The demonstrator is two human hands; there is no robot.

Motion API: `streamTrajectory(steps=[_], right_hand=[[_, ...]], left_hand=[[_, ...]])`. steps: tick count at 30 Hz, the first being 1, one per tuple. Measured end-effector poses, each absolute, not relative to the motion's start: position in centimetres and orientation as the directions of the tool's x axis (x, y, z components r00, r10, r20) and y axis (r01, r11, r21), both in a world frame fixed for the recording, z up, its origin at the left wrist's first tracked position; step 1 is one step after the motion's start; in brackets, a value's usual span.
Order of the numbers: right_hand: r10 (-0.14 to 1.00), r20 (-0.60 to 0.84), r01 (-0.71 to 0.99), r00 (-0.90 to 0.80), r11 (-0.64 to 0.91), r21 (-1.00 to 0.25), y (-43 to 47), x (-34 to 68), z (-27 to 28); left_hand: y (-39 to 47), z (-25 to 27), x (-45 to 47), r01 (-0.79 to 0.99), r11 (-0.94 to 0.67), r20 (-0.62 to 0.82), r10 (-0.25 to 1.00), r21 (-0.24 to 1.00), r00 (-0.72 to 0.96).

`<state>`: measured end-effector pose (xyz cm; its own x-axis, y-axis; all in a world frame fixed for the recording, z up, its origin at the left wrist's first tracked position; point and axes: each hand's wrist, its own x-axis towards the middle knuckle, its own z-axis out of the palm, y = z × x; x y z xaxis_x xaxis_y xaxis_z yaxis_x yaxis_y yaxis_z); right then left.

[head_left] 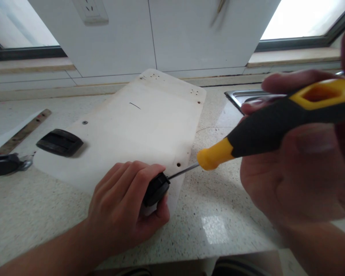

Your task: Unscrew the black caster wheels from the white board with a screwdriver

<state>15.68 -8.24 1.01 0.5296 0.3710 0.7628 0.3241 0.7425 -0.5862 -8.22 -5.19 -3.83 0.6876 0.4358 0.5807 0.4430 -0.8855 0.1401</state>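
My left hand (123,203) is closed around a small black plastic part (157,188), its thumb below and fingers above. The part is held over the near edge of a white board (149,122). In my right hand (299,165) is a screwdriver (255,130) with a black and yellow handle, tilted down to the left. Its thin metal shaft meets the right end of the black part; the tip itself is hidden there. A similar black piece (59,142) lies on the board's left corner.
A speckled counter (218,199) carries everything. On the left are a strip with a brown edge (23,132) and a round black item with a metal tab (4,165). A metal sink rim (235,97) is at the right back. A tiled wall (184,38) with a socket (90,9) stands behind.
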Motion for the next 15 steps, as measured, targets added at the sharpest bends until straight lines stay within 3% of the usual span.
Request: streamTrajectory(steps=[2,3,9,15], right_hand=[[0.203,0.826,0.407,0.526,0.792,-0.454,-6.9,16.1,0.3],[0.181,0.840,0.412,0.511,0.806,-0.424,-6.3,16.7,0.0],[0.311,0.724,0.223,0.616,0.812,-0.539,-3.6,21.7,-1.3],[0.412,0.564,0.138,0.716,0.708,-0.692,-2.5,23.8,-2.3]], left_hand=[[-5.1,-4.0,-8.3,0.443,-0.886,0.583,0.432,0.133,0.688],[-5.1,-4.0,-8.3,0.442,-0.888,0.587,0.427,0.127,0.688],[-5.1,-3.8,-8.4,0.448,-0.891,0.585,0.403,0.076,0.704],[-5.0,-2.5,-8.2,0.459,-0.846,0.545,0.528,0.270,0.652]])
